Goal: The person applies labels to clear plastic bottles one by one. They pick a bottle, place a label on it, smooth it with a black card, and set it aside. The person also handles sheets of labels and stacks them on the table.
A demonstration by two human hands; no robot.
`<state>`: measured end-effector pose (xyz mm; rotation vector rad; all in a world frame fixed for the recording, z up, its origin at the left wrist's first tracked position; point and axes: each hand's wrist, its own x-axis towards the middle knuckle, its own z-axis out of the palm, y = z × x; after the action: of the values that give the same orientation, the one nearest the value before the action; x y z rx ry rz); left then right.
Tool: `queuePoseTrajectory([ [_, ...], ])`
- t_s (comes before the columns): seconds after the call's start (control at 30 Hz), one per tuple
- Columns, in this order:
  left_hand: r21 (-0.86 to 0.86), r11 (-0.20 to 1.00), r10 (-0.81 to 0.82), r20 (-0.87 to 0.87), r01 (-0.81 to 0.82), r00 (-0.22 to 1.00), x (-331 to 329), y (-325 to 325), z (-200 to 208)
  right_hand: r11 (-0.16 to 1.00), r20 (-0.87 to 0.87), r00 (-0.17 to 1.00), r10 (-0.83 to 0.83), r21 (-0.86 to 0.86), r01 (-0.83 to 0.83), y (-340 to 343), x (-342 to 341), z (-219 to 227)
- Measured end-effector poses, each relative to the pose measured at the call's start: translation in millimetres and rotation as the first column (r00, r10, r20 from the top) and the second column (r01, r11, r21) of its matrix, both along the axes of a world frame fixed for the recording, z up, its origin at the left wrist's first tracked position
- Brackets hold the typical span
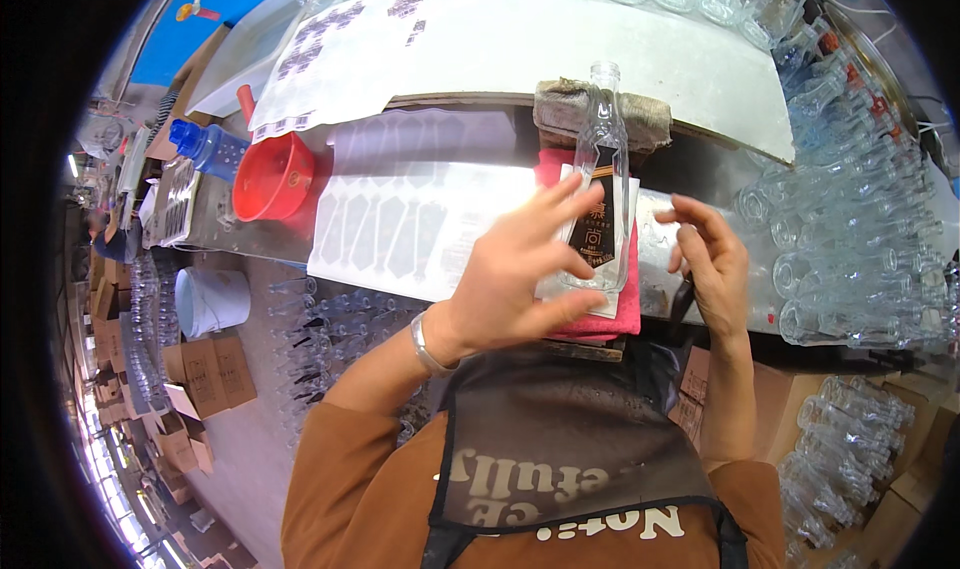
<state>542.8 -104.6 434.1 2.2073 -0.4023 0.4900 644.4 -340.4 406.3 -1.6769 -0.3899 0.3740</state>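
Observation:
A clear glass bottle [603, 119] with a dark label [598, 231] lies with its neck pointing away from me. Beneath its body are white paper and a pink cloth [628, 314]; its neck rests on a rolled, stained towel [645, 119]. My left hand [525, 264] is over the bottle's left side, fingers spread and slightly blurred; I cannot tell whether they touch the glass. To the right of the bottle, my right hand [715, 269] has curled fingers around a slender dark tool [683, 301], whose exact kind is hidden.
Left of the bottle lie printed label sheets [400, 224], a red plastic scoop [272, 179] and a blue bottle [208, 147]. Clear bottles [830, 229] crowd the right side, with more in a carton [845, 449] at lower right. A white bucket [212, 301] and cartons stand on the floor.

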Motion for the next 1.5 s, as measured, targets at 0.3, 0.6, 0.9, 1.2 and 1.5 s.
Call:
queuePoseTrajectory([
  [0.3, -0.199, 0.959, 0.167, -0.185, -0.203, 0.968, 24, -30, -18, 0.987, -0.114, 0.981, 0.16, 0.004, -0.161, 55, 42, 8],
  [0.6, -0.101, 0.975, 0.185, -0.134, -0.199, 0.974, 18, -31, -26, 0.948, 0.014, 0.977, 0.211, -0.246, -0.202, 69, 64, 13],
  [0.9, -0.08, 0.973, 0.211, -0.071, -0.216, 0.975, 22, -28, -31, 0.924, 0.098, 0.974, 0.206, -0.347, -0.16, 74, 63, 19],
  [1.2, -0.181, 0.946, 0.233, -0.2, -0.269, 0.952, 31, -23, -27, 0.971, -0.055, 0.976, 0.21, -0.103, -0.215, 65, 59, 2],
  [1.5, -0.169, 0.946, 0.247, -0.17, -0.275, 0.954, 33, -24, -29, 0.969, 0.07, 0.979, 0.192, -0.173, -0.177, 70, 59, 5],
])
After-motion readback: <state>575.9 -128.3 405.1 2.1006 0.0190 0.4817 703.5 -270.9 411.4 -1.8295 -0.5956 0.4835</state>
